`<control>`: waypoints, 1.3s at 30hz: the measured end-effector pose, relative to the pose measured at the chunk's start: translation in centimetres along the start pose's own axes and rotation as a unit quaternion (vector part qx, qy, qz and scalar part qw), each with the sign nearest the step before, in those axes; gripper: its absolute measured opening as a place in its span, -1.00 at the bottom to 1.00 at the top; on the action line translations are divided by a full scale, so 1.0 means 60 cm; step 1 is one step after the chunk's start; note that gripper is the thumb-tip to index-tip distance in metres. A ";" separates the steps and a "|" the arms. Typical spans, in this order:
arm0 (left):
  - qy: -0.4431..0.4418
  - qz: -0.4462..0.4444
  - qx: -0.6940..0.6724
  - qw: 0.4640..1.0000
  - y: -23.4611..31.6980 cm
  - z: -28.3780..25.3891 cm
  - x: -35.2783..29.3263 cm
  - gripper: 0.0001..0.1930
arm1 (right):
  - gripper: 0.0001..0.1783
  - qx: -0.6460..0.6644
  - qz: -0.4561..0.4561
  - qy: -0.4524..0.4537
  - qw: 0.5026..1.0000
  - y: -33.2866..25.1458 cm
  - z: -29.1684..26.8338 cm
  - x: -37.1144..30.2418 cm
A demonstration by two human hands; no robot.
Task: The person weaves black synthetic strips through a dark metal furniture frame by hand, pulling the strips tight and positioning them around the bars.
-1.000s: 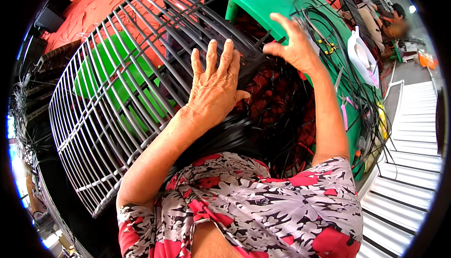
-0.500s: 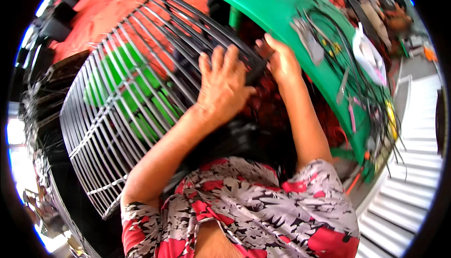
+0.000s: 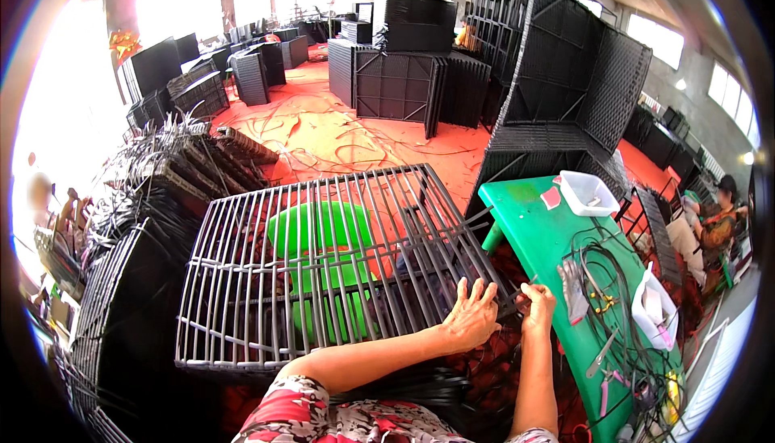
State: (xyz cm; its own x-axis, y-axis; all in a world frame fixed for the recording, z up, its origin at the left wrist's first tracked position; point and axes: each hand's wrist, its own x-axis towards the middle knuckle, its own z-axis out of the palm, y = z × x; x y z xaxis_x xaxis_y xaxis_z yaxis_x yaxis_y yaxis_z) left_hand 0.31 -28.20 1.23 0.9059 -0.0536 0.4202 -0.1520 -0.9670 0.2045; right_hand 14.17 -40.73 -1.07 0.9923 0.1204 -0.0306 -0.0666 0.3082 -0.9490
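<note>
A large black slatted panel [image 3: 266, 269], made of parallel bars with cross bars, lies before me over a bright green plastic chair [image 3: 331, 237] that shows through the gaps. My left hand [image 3: 472, 318] grips its right end, fingers spread over the bars and thumb at the edge. Just right of it, my right hand [image 3: 537, 310] is closed in a pinch at the panel's corner. A short dark strip [image 3: 510, 307] runs from its fingertips toward the left hand; its far end is hidden.
A green table [image 3: 525, 209] on the right bears white trays [image 3: 589, 193], a grey glove [image 3: 571, 290], scissors [image 3: 601, 354] and black cords. Woven black panels [image 3: 113, 306] stand at left. Black furniture frames [image 3: 557, 64] rise behind, on red floor covering [image 3: 299, 132]. People sit at far right.
The view has tilted up, bringing the room into sight. The panel now lies flatter and lower. Both hands stay at its right end, the right still pinching the dark strip.
</note>
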 end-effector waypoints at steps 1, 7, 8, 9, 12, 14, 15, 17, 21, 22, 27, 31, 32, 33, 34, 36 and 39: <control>-0.004 0.010 0.003 1.000 -0.004 0.014 -0.001 -0.53 | -0.80 -0.012 -0.002 0.007 1.000 0.004 -0.008 0.001; -0.053 0.051 0.066 0.995 0.014 0.004 0.003 -0.57 | -0.81 -0.077 0.026 0.025 0.996 -0.010 -0.028 0.000; -0.016 0.056 0.096 0.994 0.013 0.005 -0.006 -0.56 | -0.78 -0.224 -0.118 0.064 0.965 -0.013 -0.018 -0.008; 0.021 0.061 0.127 0.990 0.014 0.008 -0.017 -0.56 | -0.72 -0.359 -0.259 0.100 0.891 -0.018 -0.007 -0.022; 0.055 0.046 0.129 0.989 0.020 -0.026 -0.049 -0.42 | -0.48 -0.585 -0.506 0.080 0.629 -0.053 0.022 -0.084; 0.064 0.026 0.075 0.995 0.014 -0.036 -0.080 -0.38 | -0.47 -0.586 -0.535 -0.050 0.607 -0.037 0.036 -0.114; 0.086 0.018 0.101 0.991 0.004 -0.030 -0.099 -0.40 | -0.47 -0.582 -0.545 -0.115 0.592 -0.028 0.045 -0.128; 0.046 0.010 0.131 0.990 -0.006 -0.050 -0.131 -0.42 | -0.47 -0.578 -0.525 -0.234 0.579 -0.015 0.047 -0.154; 0.069 0.036 0.095 0.992 -0.030 -0.047 -0.180 -0.44 | -0.48 -0.591 -0.482 -0.305 0.570 -0.005 0.024 -0.145; 0.064 0.029 0.088 0.994 -0.033 -0.055 -0.186 -0.46 | -0.47 -0.585 -0.484 -0.315 0.570 -0.007 0.035 -0.149; 0.060 -0.067 0.124 0.988 -0.038 -0.100 -0.235 -0.49 | -0.41 -0.604 -0.547 -0.284 0.505 -0.017 0.068 -0.226; 0.117 -0.050 0.152 0.980 -0.047 -0.081 -0.257 -0.53 | -0.57 -0.575 -0.551 -0.292 0.529 0.010 0.065 -0.236; 0.115 -0.050 0.165 0.978 -0.040 -0.091 -0.255 -0.54 | -0.62 -0.562 -0.569 -0.283 0.529 0.010 0.068 -0.237; 0.098 -0.037 0.147 0.984 -0.034 -0.097 -0.246 -0.55 | -0.67 -0.559 -0.572 -0.282 0.530 0.003 0.057 -0.233; 0.083 -0.031 0.140 0.986 -0.036 -0.111 -0.245 -0.57 | -0.67 -0.568 -0.576 -0.278 0.517 -0.008 0.067 -0.238; 0.095 -0.059 0.096 0.989 -0.052 -0.125 -0.265 -0.58 | -0.59 -0.571 -0.560 -0.295 0.523 -0.004 0.083 -0.238; 0.127 -0.150 0.029 0.980 -0.080 -0.167 -0.328 -0.27 | -0.45 -0.510 -0.532 -0.310 0.600 -0.019 0.148 -0.284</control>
State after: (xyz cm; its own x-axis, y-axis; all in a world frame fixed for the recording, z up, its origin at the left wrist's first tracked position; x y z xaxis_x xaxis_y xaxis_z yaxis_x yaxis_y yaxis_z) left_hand -20.74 -19.99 0.84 0.7776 0.2913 0.5573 0.1351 -0.9429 0.3044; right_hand -3.60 -34.75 3.31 0.1638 0.7938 0.5857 0.9835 -0.1774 -0.0346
